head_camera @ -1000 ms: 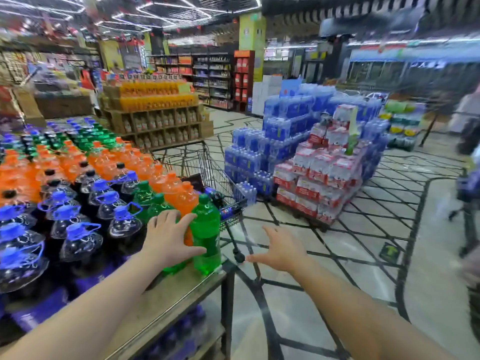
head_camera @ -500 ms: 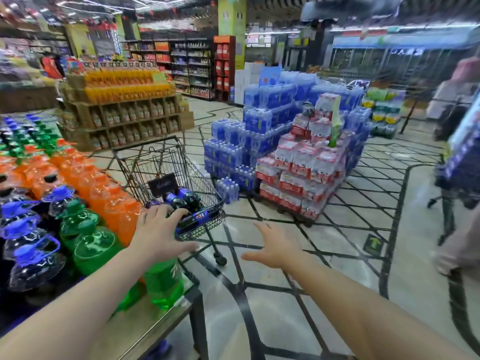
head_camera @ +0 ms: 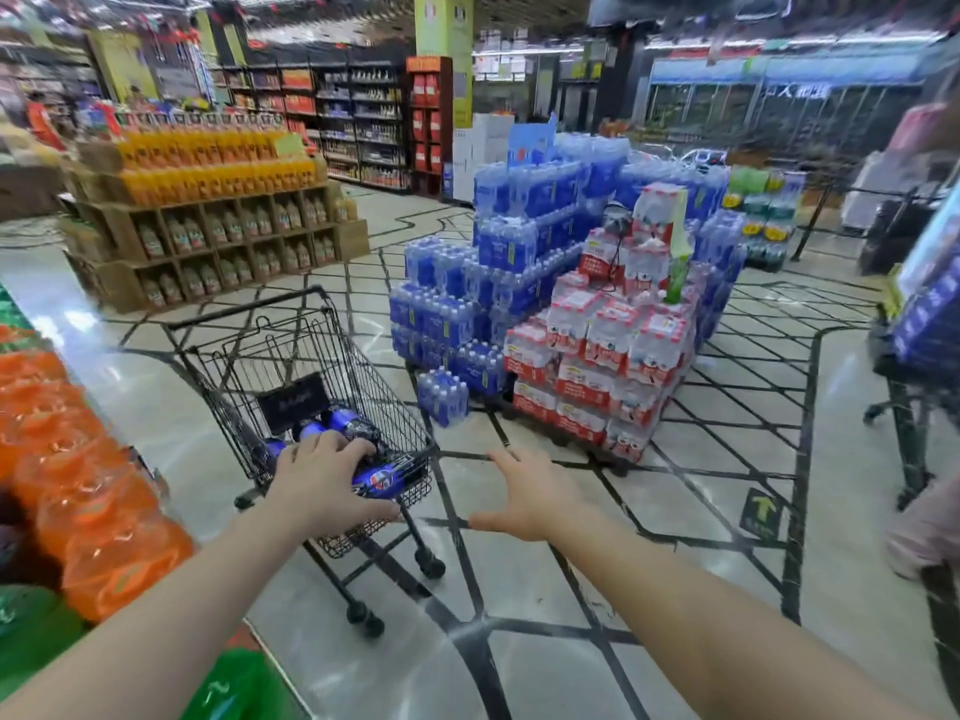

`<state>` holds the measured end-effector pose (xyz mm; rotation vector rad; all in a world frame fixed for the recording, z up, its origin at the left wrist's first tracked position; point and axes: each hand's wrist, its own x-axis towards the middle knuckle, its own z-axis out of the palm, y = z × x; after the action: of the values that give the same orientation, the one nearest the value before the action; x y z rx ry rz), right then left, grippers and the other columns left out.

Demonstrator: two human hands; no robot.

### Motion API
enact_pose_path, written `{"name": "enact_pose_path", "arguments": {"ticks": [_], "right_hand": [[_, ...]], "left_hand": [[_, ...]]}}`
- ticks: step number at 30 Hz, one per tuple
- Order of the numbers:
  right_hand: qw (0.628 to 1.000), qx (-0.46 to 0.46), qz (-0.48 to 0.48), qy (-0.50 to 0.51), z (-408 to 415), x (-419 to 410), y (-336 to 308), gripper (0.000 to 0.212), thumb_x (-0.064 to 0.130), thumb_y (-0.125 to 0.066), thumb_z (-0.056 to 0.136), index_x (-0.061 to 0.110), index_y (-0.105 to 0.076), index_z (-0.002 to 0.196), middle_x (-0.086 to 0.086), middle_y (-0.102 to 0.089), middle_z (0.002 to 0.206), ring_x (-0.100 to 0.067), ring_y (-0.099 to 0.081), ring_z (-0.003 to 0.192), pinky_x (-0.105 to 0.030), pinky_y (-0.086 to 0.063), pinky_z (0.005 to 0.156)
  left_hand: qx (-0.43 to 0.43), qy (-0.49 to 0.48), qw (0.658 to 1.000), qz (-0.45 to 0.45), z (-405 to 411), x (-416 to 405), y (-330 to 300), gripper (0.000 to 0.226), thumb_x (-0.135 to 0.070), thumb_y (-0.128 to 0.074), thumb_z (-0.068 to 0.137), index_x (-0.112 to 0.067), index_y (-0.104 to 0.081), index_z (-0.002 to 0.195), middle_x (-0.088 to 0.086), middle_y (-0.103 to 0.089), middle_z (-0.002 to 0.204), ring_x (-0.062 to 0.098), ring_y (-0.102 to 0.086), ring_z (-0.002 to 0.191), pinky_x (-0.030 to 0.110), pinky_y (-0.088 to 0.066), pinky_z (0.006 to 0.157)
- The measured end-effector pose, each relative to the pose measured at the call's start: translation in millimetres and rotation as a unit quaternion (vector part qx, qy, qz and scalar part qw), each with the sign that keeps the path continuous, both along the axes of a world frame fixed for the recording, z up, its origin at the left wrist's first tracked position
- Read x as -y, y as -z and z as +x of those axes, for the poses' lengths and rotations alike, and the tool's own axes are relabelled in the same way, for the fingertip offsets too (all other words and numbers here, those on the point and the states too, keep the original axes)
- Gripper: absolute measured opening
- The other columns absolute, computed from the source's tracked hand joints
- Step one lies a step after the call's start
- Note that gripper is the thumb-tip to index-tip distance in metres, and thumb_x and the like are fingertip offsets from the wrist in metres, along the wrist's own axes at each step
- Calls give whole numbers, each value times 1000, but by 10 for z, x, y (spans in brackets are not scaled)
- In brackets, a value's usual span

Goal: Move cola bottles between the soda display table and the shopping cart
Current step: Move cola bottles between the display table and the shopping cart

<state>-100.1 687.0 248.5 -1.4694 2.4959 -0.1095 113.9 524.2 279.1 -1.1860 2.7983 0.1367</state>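
- Inside the shopping cart (head_camera: 249,350): cola bottles (head_camera: 374,478) lying flat, blue caps.
- Left hand (head_camera: 324,480): arm outstretched, palm down over the bottles, fingers curled; whether it grips one, cannot tell.
- Right hand (head_camera: 530,498): beside the cart, fingers spread, empty.
- Far left: orange soda bottles (head_camera: 93,511).

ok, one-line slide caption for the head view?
Left hand reaches over cola bottles in the shopping cart; right hand open above the floor.
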Motion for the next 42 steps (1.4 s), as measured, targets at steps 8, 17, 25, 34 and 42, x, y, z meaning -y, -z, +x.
{"name": "enact_pose_path", "arguments": {"ticks": [8, 17, 25, 34, 42], "right_hand": [[998, 33, 12, -49, -670, 952, 293, 108, 78, -67, 78, 29, -21, 162, -3, -31, 164, -26, -28, 150, -47, -36, 118], [986, 37, 47, -154, -1634, 2308, 693, 114, 84, -65, 72, 32, -18, 162, -1, -34, 164, -26, -38, 146, -47, -44, 112], [961, 35, 89, -261, -2320, 3287, 1014, 109, 80, -65, 77, 30, -19, 163, -4, -35, 162, -28, -31, 148, -46, -33, 120], [936, 38, 168, -308, -2392, 4273, 1577, 109, 78, -66, 78, 30, -19, 163, -5, -35, 162, -29, -35, 147, -48, -40, 116], [928, 63, 227, -288, -2300, 5122, 2244, 107, 74, -69, 79, 32, -18, 163, -5, -35, 162, -28, -33, 147, -45, -38, 117]], "left_hand": [[7, -57, 998, 29, -410, 869, 359, 99, -92, -59, 73, -41, -38, 155, 2, -42, 152, 30, -28, 151, 49, -24, 125], [22, -164, 985, 47, -1026, 1650, 796, 100, -92, -57, 74, -42, -34, 158, 3, -45, 153, 29, -37, 146, 47, -34, 118], [36, -265, 960, 82, -1509, 2035, 1166, 110, -97, -53, 63, -40, -37, 156, 0, -49, 146, 25, -41, 142, 41, -33, 116], [21, -314, 937, 154, -1636, 2606, 1764, 99, -90, -55, 70, -40, -39, 154, 0, -48, 143, 25, -37, 143, 42, -31, 117], [31, -322, 919, 226, -1575, 3678, 2503, 103, -90, -61, 72, -34, -40, 156, 6, -47, 151, 30, -37, 146, 43, -32, 119]]}}
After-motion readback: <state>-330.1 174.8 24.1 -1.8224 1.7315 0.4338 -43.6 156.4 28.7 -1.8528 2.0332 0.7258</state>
